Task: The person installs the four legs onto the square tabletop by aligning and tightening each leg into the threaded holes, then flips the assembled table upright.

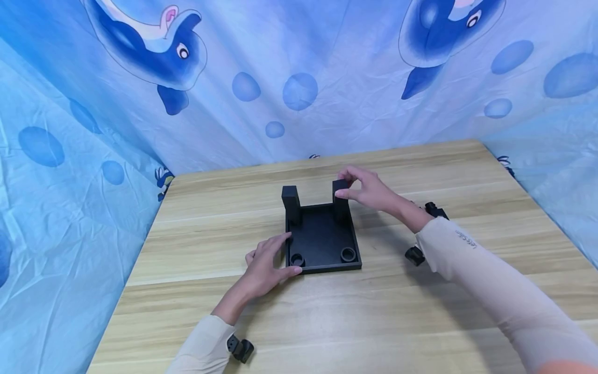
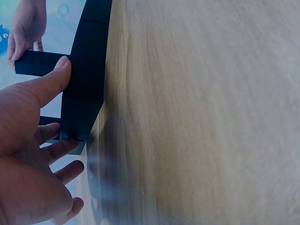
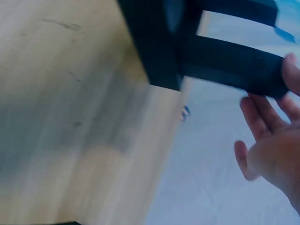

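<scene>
A black square panel (image 1: 320,239) with a raised rim lies on the wooden table. Two black posts stand upright at its far corners, a left post (image 1: 291,205) and a right post (image 1: 341,209). Its near corners carry round sockets, one on the left (image 1: 297,259) and one on the right (image 1: 348,254). My right hand (image 1: 366,189) pinches the top of the right post between thumb and fingers. At the near left corner, my left hand (image 1: 263,267) grips the panel, thumb on the front edge and fingers along the left side. The right wrist view shows the held post (image 3: 234,65) close up.
The wooden table (image 1: 196,249) has a far edge just beyond the posts. Blue cloth (image 1: 261,47) printed with dolphins and bubbles hangs behind and along both sides. Black wrist-worn devices sit at the left cuff (image 1: 240,349) and right cuff (image 1: 414,255).
</scene>
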Demonstrator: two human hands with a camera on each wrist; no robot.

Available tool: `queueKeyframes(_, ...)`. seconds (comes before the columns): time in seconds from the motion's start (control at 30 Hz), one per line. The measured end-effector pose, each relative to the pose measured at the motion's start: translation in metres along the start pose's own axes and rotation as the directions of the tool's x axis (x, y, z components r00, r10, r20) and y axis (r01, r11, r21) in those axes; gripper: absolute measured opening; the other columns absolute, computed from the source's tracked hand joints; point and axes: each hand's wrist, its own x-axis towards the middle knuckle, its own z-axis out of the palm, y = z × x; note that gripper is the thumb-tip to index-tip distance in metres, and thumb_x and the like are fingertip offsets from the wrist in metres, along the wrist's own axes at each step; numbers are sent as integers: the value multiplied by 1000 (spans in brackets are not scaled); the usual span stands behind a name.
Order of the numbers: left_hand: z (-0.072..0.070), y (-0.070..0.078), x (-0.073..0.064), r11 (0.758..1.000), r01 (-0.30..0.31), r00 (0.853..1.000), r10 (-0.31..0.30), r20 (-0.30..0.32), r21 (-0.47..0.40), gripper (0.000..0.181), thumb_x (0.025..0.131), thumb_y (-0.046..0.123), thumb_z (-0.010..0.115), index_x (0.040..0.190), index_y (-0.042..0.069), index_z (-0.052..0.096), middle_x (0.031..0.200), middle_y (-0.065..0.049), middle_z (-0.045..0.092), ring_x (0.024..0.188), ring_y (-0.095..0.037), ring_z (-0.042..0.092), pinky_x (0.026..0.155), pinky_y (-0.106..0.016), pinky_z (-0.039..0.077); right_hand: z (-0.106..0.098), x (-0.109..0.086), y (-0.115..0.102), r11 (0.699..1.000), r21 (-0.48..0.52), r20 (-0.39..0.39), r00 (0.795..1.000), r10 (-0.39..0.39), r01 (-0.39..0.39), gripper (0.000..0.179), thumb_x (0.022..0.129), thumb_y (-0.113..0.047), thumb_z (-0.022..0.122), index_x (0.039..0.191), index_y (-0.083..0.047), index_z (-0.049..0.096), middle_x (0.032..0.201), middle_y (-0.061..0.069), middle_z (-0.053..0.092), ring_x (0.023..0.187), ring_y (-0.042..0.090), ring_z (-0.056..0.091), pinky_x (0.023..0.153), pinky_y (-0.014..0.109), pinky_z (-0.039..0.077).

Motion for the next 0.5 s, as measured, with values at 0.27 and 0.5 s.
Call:
queueKeyframes(0.27,0,1,1,1000,6,1000,-6,1,5,82,80,46,75,149,27,35,152,3,35,135,-20,28,101,-51,9,10,-1,0,1000,-24,-140,990,14,-17,28,86,-20,74,104,-8,57,94,6,61,92,22,56,94,50,18)
queueKeyframes(0.5,1,1,0,1000,6,1000,-6,4,1,82,80,44,76,149,26,36,152,2,35,135,-22,29,101,-52,9,15,-5,3,998,-65,-195,980,-38,25,23,85,-20,75,98,-10,57,81,1,62,82,18,56,86,45,18)
